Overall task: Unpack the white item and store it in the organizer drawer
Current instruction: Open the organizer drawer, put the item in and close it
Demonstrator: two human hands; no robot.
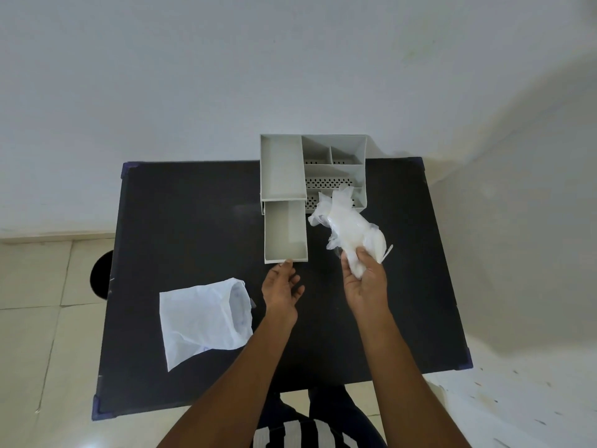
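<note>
The white item (pixel 349 234) was held above the table, right of centre in the frame, just right of the open drawer (pixel 285 234) and partly overlapping the lower right corner of the organizer (pixel 361 150). It appeared soft and crumpled, with loose translucent film flaring at its upper end. Its long axis ran diagonally, from lower right at the grip to upper left, with the flared end pointing toward the organizer's perforated compartments.

The right hand (pixel 365 279) was closed around the item's lower end, fingers wrapped and palm turned upward. The left hand (pixel 281 286) was open and held nothing; one fingertip touched the front edge of the drawer.

Risks, as judged from this position:
- The item was gripped at one end only. The free end could sag or snag on the drawer wall during insertion.
- The diagonal axis did not match the drawer's long axis, which ran top to bottom in the frame. Without rotation, the item could bridge the walls.
- Pressure from the left fingertip could push the drawer shut.

The emptied white bag (pixel 200 321) lay flat at lower left on the black table (pixel 181 221).
</note>
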